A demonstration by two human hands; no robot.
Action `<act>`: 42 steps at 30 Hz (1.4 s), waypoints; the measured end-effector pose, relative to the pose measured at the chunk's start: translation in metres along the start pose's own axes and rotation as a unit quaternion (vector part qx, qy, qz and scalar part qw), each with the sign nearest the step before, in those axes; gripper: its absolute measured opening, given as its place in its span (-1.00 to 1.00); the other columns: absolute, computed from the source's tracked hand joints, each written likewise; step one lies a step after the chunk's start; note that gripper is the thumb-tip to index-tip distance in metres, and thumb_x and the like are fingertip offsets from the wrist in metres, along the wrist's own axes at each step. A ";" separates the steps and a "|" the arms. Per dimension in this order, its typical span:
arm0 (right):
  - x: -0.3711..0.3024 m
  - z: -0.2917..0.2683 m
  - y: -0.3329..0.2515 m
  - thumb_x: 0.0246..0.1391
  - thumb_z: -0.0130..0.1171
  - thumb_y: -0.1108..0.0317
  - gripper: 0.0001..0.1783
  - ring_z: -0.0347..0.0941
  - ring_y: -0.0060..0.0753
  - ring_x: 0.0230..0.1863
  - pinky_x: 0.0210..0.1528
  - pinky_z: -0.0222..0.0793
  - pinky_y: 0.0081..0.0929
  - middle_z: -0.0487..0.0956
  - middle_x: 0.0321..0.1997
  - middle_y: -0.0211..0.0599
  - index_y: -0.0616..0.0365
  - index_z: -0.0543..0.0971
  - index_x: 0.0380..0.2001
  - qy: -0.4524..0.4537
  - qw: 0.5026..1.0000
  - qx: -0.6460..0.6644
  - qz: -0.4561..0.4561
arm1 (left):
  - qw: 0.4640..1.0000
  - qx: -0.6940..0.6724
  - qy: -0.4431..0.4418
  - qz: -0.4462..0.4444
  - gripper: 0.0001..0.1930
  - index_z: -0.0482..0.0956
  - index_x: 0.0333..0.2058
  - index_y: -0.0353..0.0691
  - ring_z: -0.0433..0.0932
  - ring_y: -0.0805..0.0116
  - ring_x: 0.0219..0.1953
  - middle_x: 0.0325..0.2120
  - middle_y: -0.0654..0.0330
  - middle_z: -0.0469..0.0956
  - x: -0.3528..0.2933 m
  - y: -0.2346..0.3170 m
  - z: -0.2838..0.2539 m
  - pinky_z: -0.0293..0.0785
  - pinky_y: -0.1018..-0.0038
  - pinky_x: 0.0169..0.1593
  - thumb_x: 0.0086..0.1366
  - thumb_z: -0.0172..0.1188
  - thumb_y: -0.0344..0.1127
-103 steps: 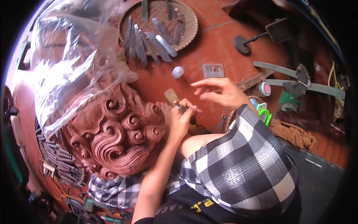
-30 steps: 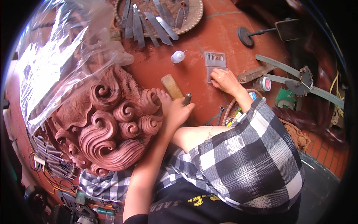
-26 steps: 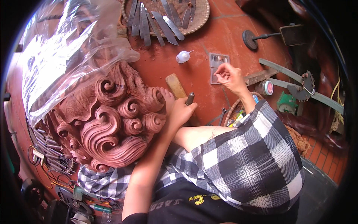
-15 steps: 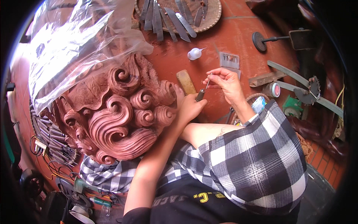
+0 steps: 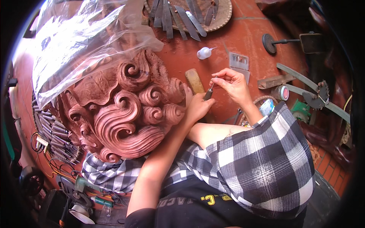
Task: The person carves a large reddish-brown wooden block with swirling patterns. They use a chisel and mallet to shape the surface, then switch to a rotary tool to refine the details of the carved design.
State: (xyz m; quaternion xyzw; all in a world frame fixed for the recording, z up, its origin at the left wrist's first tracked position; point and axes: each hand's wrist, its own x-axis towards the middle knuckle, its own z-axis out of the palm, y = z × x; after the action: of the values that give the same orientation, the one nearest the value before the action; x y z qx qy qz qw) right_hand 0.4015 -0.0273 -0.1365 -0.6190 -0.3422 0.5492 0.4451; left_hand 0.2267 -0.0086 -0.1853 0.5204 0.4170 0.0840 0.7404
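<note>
A dark, slim rotary handpiece (image 5: 208, 94) points up out of my left hand (image 5: 198, 107), whose fingers are closed around it. At its tip my right hand (image 5: 235, 84) pinches a thin metal bit with thumb and forefinger, the other fingers curled behind. The bit's end is hidden by the fingertips. Beside my left forearm lies a large reddish wood carving (image 5: 127, 116) with deep scrolls and flowing grooves, resting partly on my checked-cloth lap. A worn wooden block (image 5: 195, 81) is just beyond my left hand. An opened clear case of small bits (image 5: 238, 61) sits beyond my right hand.
Crumpled clear plastic (image 5: 91, 49) covers the carving's far side. A small white bottle (image 5: 204, 53) stands on the red floor near a woven tray (image 5: 224, 21) with flat blades. Many chisels (image 5: 57, 133) lie at left; metal arms with a toothed disc (image 5: 318, 95) are at right.
The whole view has shifted slightly, so things sit a little further right. My right fingertips have come closer to the handpiece's tip. Both hands keep their grips.
</note>
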 end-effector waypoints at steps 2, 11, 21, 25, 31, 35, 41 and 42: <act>0.003 -0.003 -0.003 0.20 0.29 0.48 -0.89 0.66 -0.49 -0.19 -0.10 0.61 -0.53 0.70 -0.24 -0.24 0.28 0.64 -0.23 0.001 1.000 0.003 0.017 | 1.000 -0.021 -0.014 0.006 -0.73 0.57 -0.48 -0.37 0.55 0.27 -0.56 -0.67 0.10 0.53 0.003 -0.002 0.002 0.40 0.32 -0.40 0.20 0.17 -0.23; 0.005 -0.008 -0.025 0.22 0.25 0.46 -0.93 0.66 -0.35 -0.09 0.00 0.60 -0.41 0.70 -0.15 -0.14 0.21 0.59 -0.25 -0.079 0.993 -0.013 0.083 | 0.998 -0.051 -0.028 0.016 -0.72 0.62 -0.50 -0.34 0.53 0.33 -0.55 -0.67 0.17 0.54 0.007 -0.019 0.007 0.37 0.35 -0.41 0.18 0.25 -0.19; 0.011 -0.024 -0.084 0.35 0.10 0.11 -0.59 0.67 -0.21 -0.15 -0.04 0.59 -0.28 0.69 -0.16 -0.03 0.33 0.59 -0.12 -0.222 0.967 0.117 -0.050 | 0.936 -0.267 -0.224 0.054 -0.77 0.44 -0.65 -0.20 0.34 0.48 -0.72 -0.77 0.29 0.35 -0.004 0.073 0.004 0.24 0.49 -0.59 0.08 0.26 -0.30; 0.021 -0.018 -0.102 0.29 0.18 0.12 -0.67 0.67 -0.22 -0.19 -0.13 0.61 -0.35 0.70 -0.29 -0.09 0.21 0.58 -0.33 -0.191 0.963 0.175 -0.077 | 0.922 -0.333 -0.189 0.055 -0.77 0.46 -0.66 -0.29 0.33 0.48 -0.74 -0.78 0.27 0.38 -0.008 0.105 0.007 0.22 0.47 -0.60 0.04 0.26 -0.32; 0.008 -0.006 -0.096 0.24 0.23 0.13 -0.68 0.69 -0.17 -0.14 -0.09 0.64 -0.30 0.72 -0.27 -0.04 0.22 0.62 -0.29 -0.094 0.982 0.147 -0.069 | 0.974 -0.194 0.056 0.098 -0.77 0.48 -0.61 -0.43 0.41 0.26 -0.66 -0.74 0.02 0.40 -0.019 0.104 0.018 0.29 0.26 -0.47 -0.04 0.19 -0.31; 0.003 -0.007 -0.082 0.26 0.19 0.03 -0.53 0.61 -0.05 0.07 0.12 0.57 -0.20 0.67 -0.06 0.07 0.26 0.59 -0.04 -0.096 0.984 0.108 -0.103 | 0.965 -0.191 0.140 0.113 -0.75 0.46 -0.57 -0.46 0.41 0.14 -0.64 -0.74 -0.09 0.35 -0.030 0.107 0.027 0.31 0.17 -0.43 -0.02 0.16 -0.31; -0.020 0.039 -0.091 0.18 0.12 -0.32 -0.05 0.41 -0.16 0.29 0.34 0.29 -0.26 0.43 0.29 0.06 0.28 0.29 0.33 -0.062 0.984 0.148 -0.071 | 0.907 -0.335 0.108 0.233 -0.75 0.44 -0.47 -0.40 0.30 0.48 -0.56 -0.70 0.14 0.35 -0.044 0.141 0.014 0.28 0.31 -0.44 0.21 0.23 -0.30; -0.030 0.040 -0.089 0.17 0.13 -0.33 -0.05 0.45 -0.21 0.24 0.29 0.34 -0.31 0.47 0.25 0.02 0.29 0.32 0.31 -0.039 0.989 0.136 -0.034 | 0.891 -0.373 0.090 0.244 -0.73 0.43 -0.46 -0.39 0.28 0.51 -0.55 -0.69 0.18 0.34 -0.047 0.152 0.012 0.28 0.32 -0.44 0.24 0.25 -0.29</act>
State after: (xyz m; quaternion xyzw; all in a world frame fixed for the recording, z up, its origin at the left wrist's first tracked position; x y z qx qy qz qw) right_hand 0.3629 -0.0145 -0.0426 -0.5189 -0.3018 0.5990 0.5300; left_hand 0.2521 0.0238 -0.0312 0.2818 0.2800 0.4578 0.7953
